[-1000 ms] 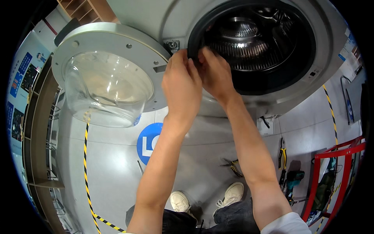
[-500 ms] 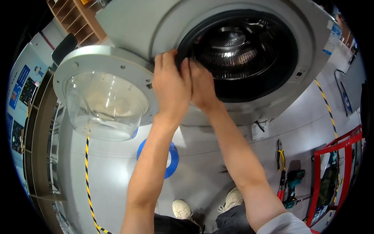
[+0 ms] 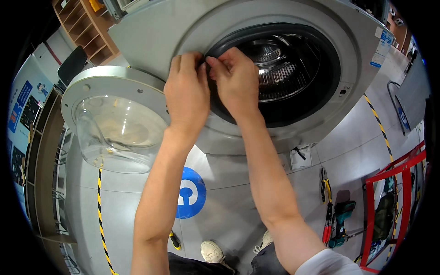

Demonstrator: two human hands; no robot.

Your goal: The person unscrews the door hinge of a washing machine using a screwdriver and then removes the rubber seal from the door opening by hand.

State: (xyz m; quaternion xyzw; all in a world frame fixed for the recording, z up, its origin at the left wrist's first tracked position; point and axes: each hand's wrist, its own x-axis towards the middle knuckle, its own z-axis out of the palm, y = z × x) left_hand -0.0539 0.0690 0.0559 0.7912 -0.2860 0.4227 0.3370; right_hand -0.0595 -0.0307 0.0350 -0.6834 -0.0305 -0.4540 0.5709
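A front-loading washing machine (image 3: pixel 151 36) has its round door (image 3: pixel 114 72) swung out to the left, the clear glass bowl (image 3: pixel 121 137) facing up. Around the opening runs a dark rubber door gasket (image 3: pixel 293 29), with the metal drum (image 3: pixel 279 75) behind it. Both my hands are at the gasket's left edge. My left hand (image 3: pixel 188 91) has its fingers curled over the rim there, fingertips partly hidden. Just right of it, my right hand (image 3: pixel 238 82) pinches the gasket between thumb and fingers.
On the floor at right lie pliers (image 3: pixel 326 185), a red-handled tool (image 3: pixel 327 224) and a cordless drill (image 3: pixel 341 220), beside a red metal frame (image 3: pixel 405 197). A yellow-and-black handle (image 3: pixel 175 240) lies near my feet. Shelving (image 3: pixel 43 169) stands at left.
My hands have moved slightly up the gasket's left edge and a little apart. My right hand has turned into a pinch. The view has shifted, bringing the yellow-and-black handle into sight.
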